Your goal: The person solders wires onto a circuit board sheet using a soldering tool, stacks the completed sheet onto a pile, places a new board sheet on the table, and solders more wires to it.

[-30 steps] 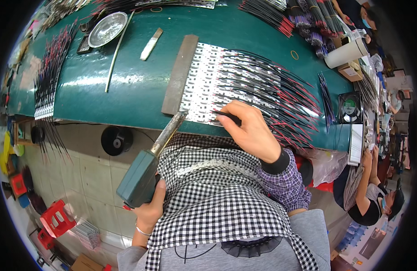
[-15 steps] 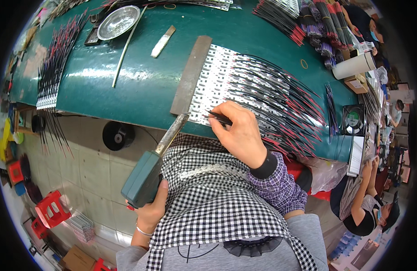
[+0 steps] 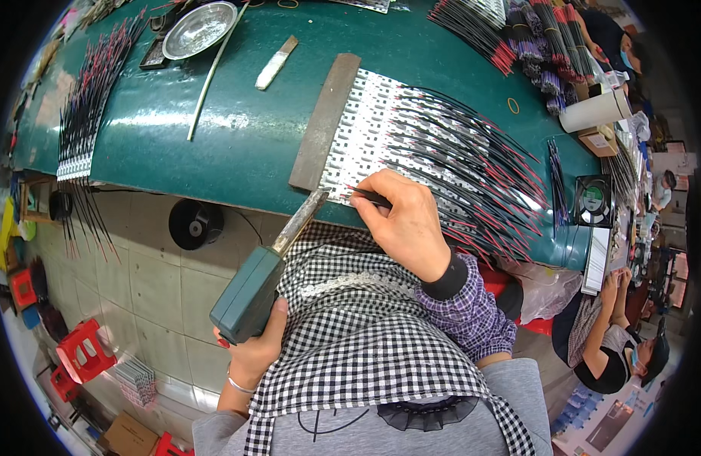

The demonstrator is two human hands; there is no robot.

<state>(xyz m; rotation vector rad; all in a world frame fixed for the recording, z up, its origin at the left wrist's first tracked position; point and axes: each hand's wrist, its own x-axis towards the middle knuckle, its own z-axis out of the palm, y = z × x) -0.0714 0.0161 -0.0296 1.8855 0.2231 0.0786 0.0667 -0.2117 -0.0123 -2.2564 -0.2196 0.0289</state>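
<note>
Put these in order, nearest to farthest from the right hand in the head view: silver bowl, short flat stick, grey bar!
1. Grey bar: up and left of the right hand, beside the white panel.
2. Short flat stick: farther up and left.
3. Silver bowl: upper left.

Green gun-shaped tool (image 3: 248, 292) slants toward white boards (image 3: 365, 106) bearing red-tipped black wires (image 3: 487, 182)

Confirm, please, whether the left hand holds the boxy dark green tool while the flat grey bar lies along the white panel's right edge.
Not quite: the head view shows the flat grey bar along the left edge of the white panel; the left hand holds the boxy dark green tool.
</note>
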